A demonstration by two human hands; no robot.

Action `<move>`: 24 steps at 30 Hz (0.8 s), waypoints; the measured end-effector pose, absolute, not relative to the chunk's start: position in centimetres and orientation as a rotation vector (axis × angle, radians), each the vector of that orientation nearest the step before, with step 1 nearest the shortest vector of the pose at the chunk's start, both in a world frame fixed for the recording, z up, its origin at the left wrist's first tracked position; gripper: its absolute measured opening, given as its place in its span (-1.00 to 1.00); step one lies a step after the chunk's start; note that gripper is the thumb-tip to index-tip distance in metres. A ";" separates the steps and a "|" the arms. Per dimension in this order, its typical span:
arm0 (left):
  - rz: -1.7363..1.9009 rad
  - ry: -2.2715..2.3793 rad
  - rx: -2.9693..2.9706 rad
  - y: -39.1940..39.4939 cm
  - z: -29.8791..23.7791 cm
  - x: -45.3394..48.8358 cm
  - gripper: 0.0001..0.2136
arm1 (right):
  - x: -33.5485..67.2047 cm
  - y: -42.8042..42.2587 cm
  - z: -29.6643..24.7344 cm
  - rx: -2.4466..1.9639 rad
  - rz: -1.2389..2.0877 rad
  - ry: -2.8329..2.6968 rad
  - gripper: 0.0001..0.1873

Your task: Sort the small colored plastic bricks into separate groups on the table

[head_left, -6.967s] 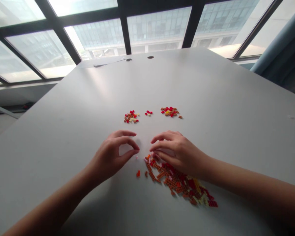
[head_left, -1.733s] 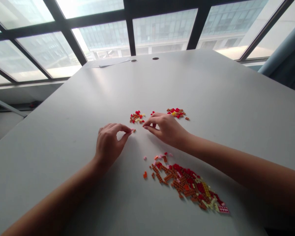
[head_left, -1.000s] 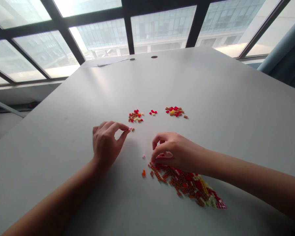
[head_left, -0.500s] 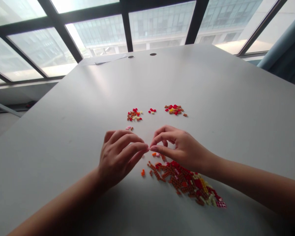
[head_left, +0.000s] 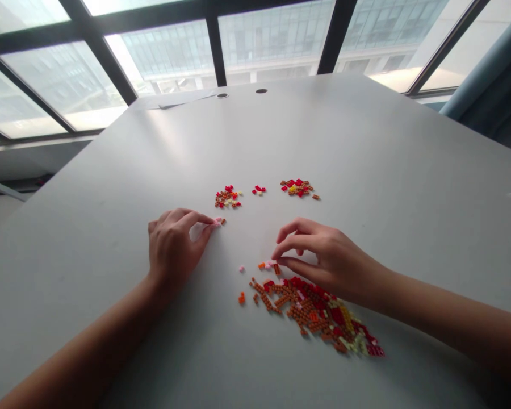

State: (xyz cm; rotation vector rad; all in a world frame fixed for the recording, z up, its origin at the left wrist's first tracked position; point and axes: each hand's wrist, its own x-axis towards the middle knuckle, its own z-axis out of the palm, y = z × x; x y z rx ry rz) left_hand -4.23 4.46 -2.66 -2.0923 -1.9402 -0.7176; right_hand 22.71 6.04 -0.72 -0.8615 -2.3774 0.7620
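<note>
My left hand [head_left: 176, 241] pinches a small pink toy brick [head_left: 217, 221] with thumb and forefinger, at a little group of pink and brown pieces on the table. My right hand [head_left: 323, 250] hovers low over the near side, thumb and forefinger closed on a pink brick [head_left: 269, 263] beside an orange brick [head_left: 262, 266]. Just below those fingertips spreads the large pile of bricks [head_left: 298, 307], in brown, red, yellow, cream and pink. A single pink brick [head_left: 242, 268] and an orange brick [head_left: 241, 298] lie left of this pile.
Farther back on the white table [head_left: 123, 187] are a mixed brick heap [head_left: 227, 197], a few red and cream bricks [head_left: 259, 190] and a brown-red heap [head_left: 298, 187]. Paper [head_left: 183, 101] lies at the far edge, before large windows. A blue curtain [head_left: 485, 96] hangs right.
My hands, fingertips together before, have parted. The left has moved left and away from me to the small pink group; the right has shifted slightly right, to the pink brick by the pile.
</note>
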 end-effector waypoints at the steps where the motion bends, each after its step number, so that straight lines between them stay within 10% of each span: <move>1: -0.723 -1.942 -2.093 4.5 -2.6 -4.2 -0.86 | 22.6 5.9 -0.7 -0.852 0.786 -2.380 -0.87; 24: -0.876 -1.617 -2.235 3.1 -1.9 -3.0 -0.92 | 21.4 3.6 -0.4 -0.833 0.712 -2.517 -0.94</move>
